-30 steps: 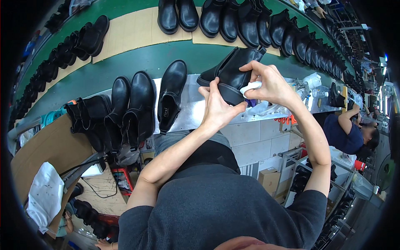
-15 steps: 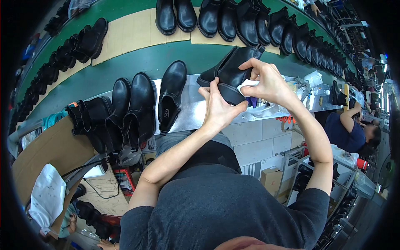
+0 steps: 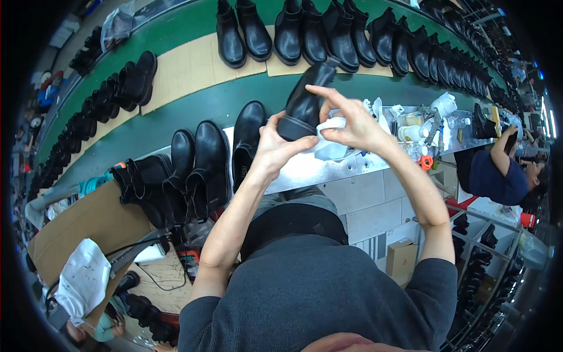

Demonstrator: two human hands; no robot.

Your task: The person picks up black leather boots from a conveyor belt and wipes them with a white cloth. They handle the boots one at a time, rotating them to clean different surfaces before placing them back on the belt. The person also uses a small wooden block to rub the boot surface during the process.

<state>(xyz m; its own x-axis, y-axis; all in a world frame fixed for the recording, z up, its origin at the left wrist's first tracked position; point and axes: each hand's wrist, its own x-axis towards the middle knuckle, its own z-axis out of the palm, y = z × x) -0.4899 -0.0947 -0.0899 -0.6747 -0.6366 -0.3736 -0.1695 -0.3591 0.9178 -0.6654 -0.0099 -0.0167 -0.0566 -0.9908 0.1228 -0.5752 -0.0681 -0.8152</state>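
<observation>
A black ankle boot [image 3: 304, 107] is held up over the metal worktop, its heel end toward me and its shaft pointing away. My left hand [image 3: 275, 145] grips it at the heel and sole edge, thumb along the bottom. In my right hand [image 3: 355, 124] a white cloth [image 3: 332, 124] is pinched between thumb and fingers, close against the heel's right side. The right index finger reaches onto the boot's upper. Just left of my left hand stands another black boot [image 3: 249, 126] on the worktop, partly hidden by my forearm.
More black boots [image 3: 210, 152] stand to the left, beside a cardboard sheet [image 3: 88, 217]. Rows of boots [image 3: 343, 38] line the green conveyor [image 3: 193, 100] beyond. Bottles and jars [image 3: 413, 132] clutter the worktop's right side. A co-worker [image 3: 498, 170] is at the far right.
The boot has turned more upright and moved left, with both hands following. The cloth has stayed by the heel. The whole view has shifted slightly.
</observation>
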